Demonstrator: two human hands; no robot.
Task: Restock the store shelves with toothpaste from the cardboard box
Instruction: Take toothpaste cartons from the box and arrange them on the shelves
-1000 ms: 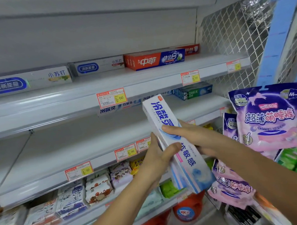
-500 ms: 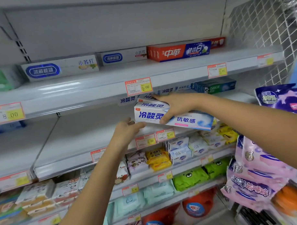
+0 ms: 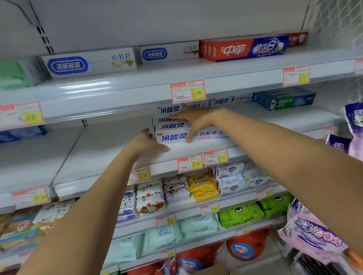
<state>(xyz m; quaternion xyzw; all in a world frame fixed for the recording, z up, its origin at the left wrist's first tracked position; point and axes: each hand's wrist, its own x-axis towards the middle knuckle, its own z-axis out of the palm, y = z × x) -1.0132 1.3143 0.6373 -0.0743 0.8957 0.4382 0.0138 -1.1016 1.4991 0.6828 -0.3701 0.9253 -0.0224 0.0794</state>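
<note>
White-and-blue cardboard toothpaste cartons (image 3: 172, 137) were found stacked on the grey metal shelf (image 3: 107, 152). The right hand (image 3: 193, 121) was pressed flat on them, fingers spread; the left hand (image 3: 147, 143), open, was held at the stack's end. Much shelf was judged unfilled.

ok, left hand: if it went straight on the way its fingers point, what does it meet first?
The left end of the front white toothpaste box on the middle shelf. The left hand has its fingers nearly touching it, though depth is unclear.
</note>
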